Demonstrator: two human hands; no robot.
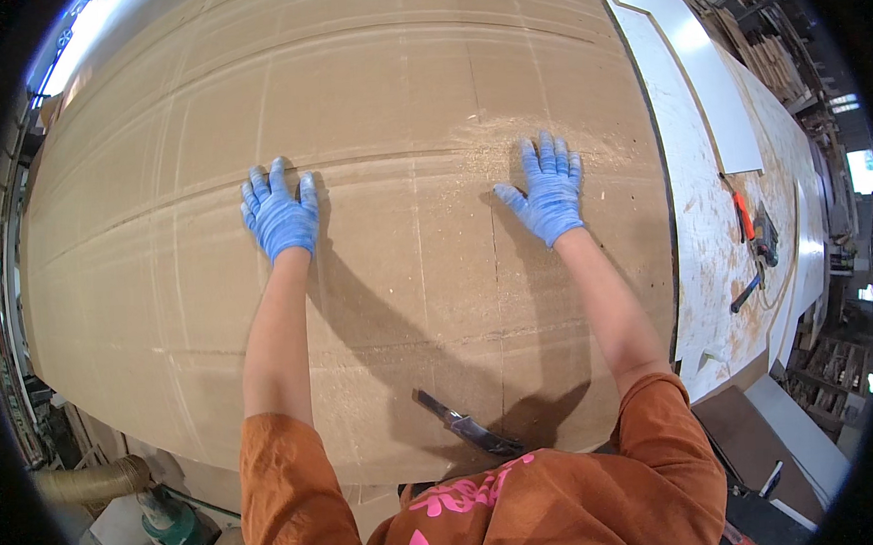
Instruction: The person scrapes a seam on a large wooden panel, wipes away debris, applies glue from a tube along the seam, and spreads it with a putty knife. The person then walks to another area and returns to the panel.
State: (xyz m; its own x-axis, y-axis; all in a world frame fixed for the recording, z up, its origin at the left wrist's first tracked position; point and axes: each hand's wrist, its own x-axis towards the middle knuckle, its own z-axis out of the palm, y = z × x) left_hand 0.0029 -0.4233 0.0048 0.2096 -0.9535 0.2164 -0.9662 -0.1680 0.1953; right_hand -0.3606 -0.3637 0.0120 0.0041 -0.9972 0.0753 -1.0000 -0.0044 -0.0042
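A large brown board (352,111), scored with pale saw lines and grooves, fills most of the view. My left hand (281,211), in a blue glove, lies on it left of the middle, fingers spread and pointing away from me. Farther right, my right hand (550,192), gloved the same way, rests with its fingers apart beside a scatter of sawdust (489,134). Both hands hold nothing. Close to my body, a dark tool with a narrow blade-like end (453,420) lies on the board; its kind cannot be made out.
Right of the board, a white sawdusted worktop (698,232) carries a white panel (685,62), an orange-handled tool (743,217) and a dark power tool (764,239). At lower left stand a green machine (166,538) and a ribbed hose (95,482). Stacked wood (769,68) lies at far right.
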